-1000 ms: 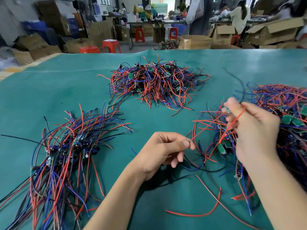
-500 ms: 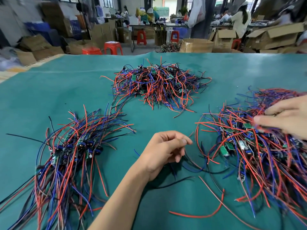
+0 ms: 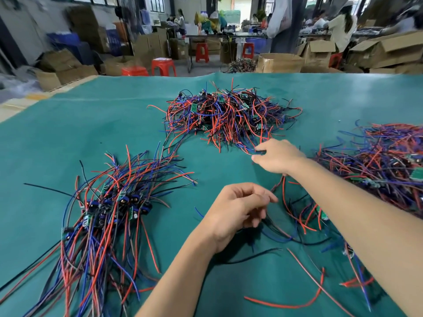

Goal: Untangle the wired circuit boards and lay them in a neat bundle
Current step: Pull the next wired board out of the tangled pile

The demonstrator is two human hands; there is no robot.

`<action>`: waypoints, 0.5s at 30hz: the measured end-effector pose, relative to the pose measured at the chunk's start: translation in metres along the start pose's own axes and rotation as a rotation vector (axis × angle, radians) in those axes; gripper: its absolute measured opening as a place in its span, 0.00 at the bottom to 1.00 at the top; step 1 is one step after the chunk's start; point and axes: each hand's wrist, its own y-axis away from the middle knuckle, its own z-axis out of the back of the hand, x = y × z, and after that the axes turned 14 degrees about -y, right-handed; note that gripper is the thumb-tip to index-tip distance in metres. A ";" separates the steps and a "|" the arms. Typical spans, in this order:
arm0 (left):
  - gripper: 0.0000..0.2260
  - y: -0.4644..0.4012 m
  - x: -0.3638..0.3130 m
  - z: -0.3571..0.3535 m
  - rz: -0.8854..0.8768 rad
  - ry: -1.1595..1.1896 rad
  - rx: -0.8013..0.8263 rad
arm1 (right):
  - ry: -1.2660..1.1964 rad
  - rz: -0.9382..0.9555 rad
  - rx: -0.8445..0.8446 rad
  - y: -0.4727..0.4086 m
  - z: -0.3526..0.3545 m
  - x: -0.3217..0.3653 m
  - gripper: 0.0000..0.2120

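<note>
**Drawing the next wired board from the far pile**

Position. The right hand [image 3: 278, 157] reaches across the green mat [image 3: 91, 133] to the near right edge of the far pile [image 3: 229, 115]. Thumb and forefinger are closed together on what looks like a dark wire end at that edge; blur makes the exact strand uncertain. The left hand [image 3: 238, 210] hovers near centre, fingers loosely curled with thumb and fingertip close together. Whether a thin wire runs between them cannot be told.

Procedure (advised).
1. Pull low and slowly toward the near side. A steep lift is likely to drag neighbouring boards along.
2. Bring the left hand in to hold back the pile, or to follow the wire to its board.
3. If the wire binds, stop and work the snag loose. The solder joints may not tolerate a sharp tug.

Location and orientation. Sorted units lie in the neat bundle [image 3: 109, 213] at near left. Its long axis runs near to far, leaning slightly right. The boards sit grouped at mid-length, with wire tips fanning to the far right and tails trailing to the near edge. A third tangled heap [image 3: 377, 161] lies at right, and a few loose wires [image 3: 295, 216] lie under the right forearm. Lay each freed unit parallel to the bundle, board beside boards.
</note>
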 end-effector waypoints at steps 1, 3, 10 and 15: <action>0.06 0.000 0.000 0.000 -0.001 -0.004 -0.001 | -0.016 0.001 -0.083 0.000 -0.004 -0.002 0.12; 0.06 0.000 0.000 -0.001 -0.002 -0.009 -0.007 | -0.033 0.001 -0.228 0.004 -0.010 -0.007 0.08; 0.06 -0.002 0.000 -0.001 0.039 0.055 -0.039 | -0.316 -0.012 -0.308 0.026 0.006 -0.017 0.08; 0.10 -0.008 0.001 -0.002 0.087 0.245 -0.165 | -0.834 0.083 -0.292 0.079 0.013 -0.019 0.09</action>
